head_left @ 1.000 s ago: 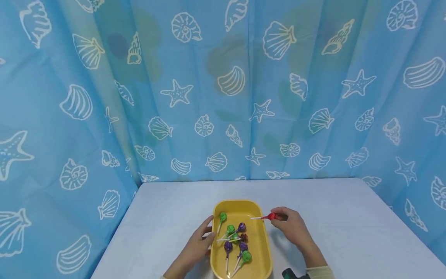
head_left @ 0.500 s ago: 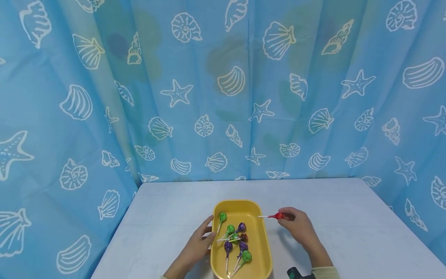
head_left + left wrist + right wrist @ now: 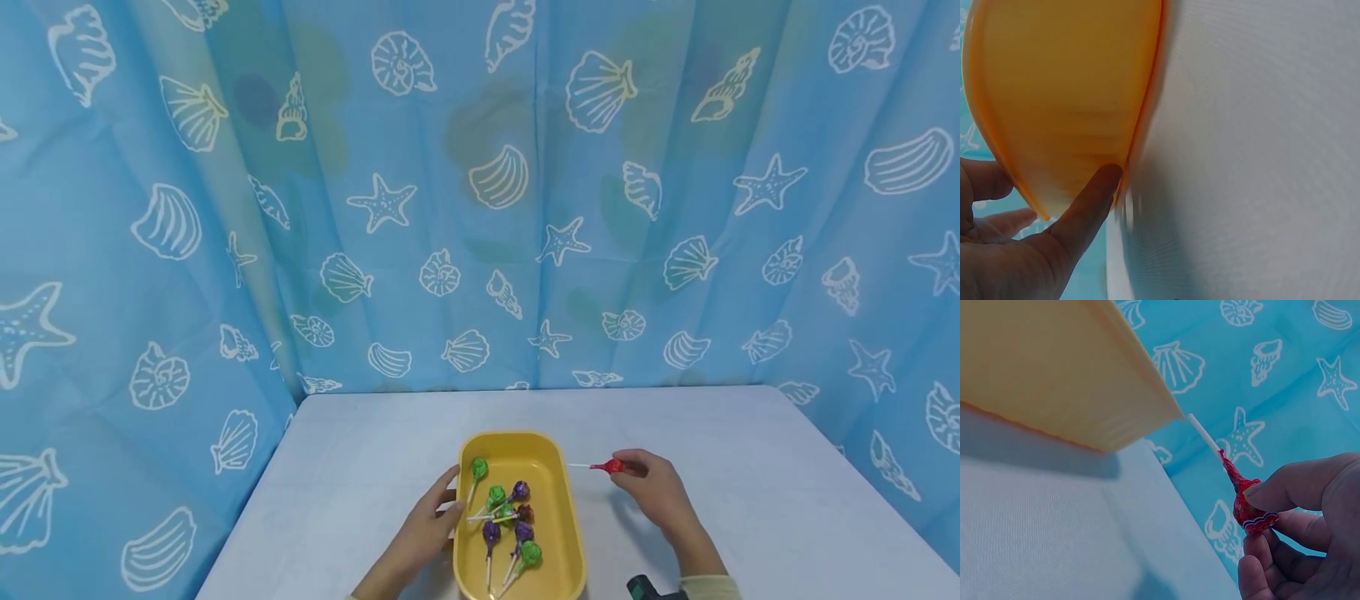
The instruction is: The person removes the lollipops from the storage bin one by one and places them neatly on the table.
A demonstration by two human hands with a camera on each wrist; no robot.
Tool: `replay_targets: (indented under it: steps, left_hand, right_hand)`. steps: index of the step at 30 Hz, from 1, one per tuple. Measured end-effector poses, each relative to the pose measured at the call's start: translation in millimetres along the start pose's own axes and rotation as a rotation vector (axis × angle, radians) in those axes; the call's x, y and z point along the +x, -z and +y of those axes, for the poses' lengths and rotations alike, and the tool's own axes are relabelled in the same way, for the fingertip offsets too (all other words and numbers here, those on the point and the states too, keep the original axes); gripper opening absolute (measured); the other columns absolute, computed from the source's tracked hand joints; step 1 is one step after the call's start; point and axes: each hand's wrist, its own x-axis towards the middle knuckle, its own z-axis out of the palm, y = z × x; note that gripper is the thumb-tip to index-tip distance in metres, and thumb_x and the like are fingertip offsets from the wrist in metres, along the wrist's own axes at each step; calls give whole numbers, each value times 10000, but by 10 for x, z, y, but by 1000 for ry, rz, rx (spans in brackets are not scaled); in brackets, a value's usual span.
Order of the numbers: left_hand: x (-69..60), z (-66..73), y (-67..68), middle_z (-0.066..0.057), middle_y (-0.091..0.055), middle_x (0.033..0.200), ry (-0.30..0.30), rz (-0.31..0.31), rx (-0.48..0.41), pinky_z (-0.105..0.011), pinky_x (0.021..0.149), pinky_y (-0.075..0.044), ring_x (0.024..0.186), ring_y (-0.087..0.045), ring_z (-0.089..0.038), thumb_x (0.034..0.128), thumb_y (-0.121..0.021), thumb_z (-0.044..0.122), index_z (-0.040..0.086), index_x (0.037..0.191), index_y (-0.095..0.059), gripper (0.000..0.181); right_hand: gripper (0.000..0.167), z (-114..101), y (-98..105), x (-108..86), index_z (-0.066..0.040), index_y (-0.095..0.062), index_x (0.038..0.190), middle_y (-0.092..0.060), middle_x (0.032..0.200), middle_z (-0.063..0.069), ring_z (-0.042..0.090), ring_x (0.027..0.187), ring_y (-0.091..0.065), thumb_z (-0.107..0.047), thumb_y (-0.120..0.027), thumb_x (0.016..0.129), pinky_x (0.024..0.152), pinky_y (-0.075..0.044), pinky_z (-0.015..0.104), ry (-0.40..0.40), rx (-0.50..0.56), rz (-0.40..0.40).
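My right hand point(image 3: 657, 490) pinches a red-wrapped lollipop point(image 3: 612, 467) by its candy end, right of the yellow tray point(image 3: 576, 546). Its white stick point(image 3: 1202, 432) points left toward the tray's rim, and the lollipop is above the table. Fingers of my left hand point(image 3: 426, 532) are spread against the tray's left side; in the left wrist view, one straight finger point(image 3: 1088, 203) touches the tray wall low down. Inside the tray lie several lollipops: green ones such as the green lollipop point(image 3: 530, 552), purple ones like the purple lollipop point(image 3: 491, 531), and a dark red lollipop point(image 3: 525, 513).
A white-covered table point(image 3: 360, 467) carries the tray. Behind it and at both sides hangs a blue curtain point(image 3: 450, 325) with a seashell print. Near the right wrist, a dark device point(image 3: 647, 588) shows at the lower frame edge.
My right hand has moved right with the red lollipop, whose stick went from over the tray to outside its right rim. The left hand and the tray stay in place.
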Motion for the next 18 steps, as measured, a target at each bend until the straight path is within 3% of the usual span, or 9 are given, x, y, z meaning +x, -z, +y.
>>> replay_targets:
  steps: [7,18]
  left_hand:
    - [-7,-10,8,-299,-459,1439,-1,-14,-15,-435,789,-643,1238,-552,-465,1056,-535,152,103,1609,-277,612]
    - [0,-16,2,-294,-455,1445,-4,-11,-25,-435,785,-644,1239,-552,-464,1058,-535,156,118,1613,-272,615]
  right_hand:
    - [383,73,-7,45,57,-623,1256,-654,1148,188,321,1042,-600,-77,-691,903,928,-594,475,-37,10,3]
    - [372,213,-132,146,72,-648,1216,-672,1087,168,324,1024,-608,-78,-684,877,928,-576,521,2,-94,12]
